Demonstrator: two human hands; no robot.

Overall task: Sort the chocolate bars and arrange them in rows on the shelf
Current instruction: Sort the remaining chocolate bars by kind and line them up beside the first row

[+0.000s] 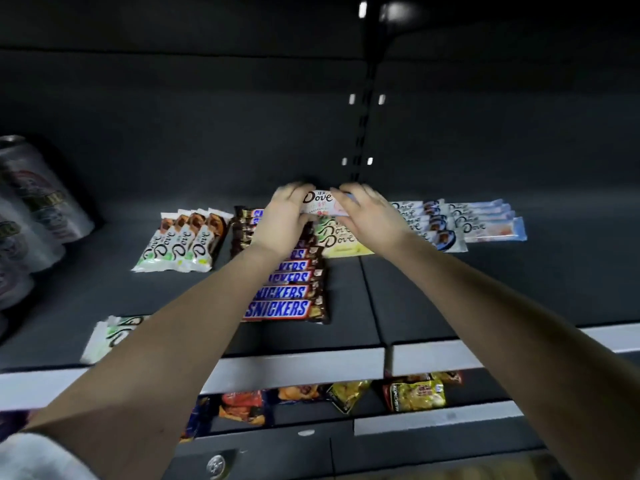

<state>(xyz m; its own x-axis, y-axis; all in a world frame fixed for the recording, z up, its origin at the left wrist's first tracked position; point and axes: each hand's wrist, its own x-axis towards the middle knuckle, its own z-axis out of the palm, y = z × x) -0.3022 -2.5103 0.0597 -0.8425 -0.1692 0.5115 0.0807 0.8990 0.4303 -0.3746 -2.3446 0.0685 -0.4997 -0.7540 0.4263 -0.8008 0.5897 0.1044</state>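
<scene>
Both hands hold one pink-and-white Dove bar (320,204) above the back of the dark shelf (433,292). My left hand (285,220) grips its left end and my right hand (367,216) grips its right end. Under them lie yellow-green Dove bars (341,242). A column of Snickers bars (282,292) runs toward the front. A row of green Dove bars (180,245) lies to the left, and blue Dove bars (460,220) lie to the right. One loose green Dove bar (110,336) rests near the front edge, partly hidden by my left forearm.
Several drink cans (31,209) lie stacked at the far left of the shelf. The white shelf lip (311,370) runs along the front. Snack bags (412,393) sit on the shelf below. A slotted upright (362,133) divides the back wall.
</scene>
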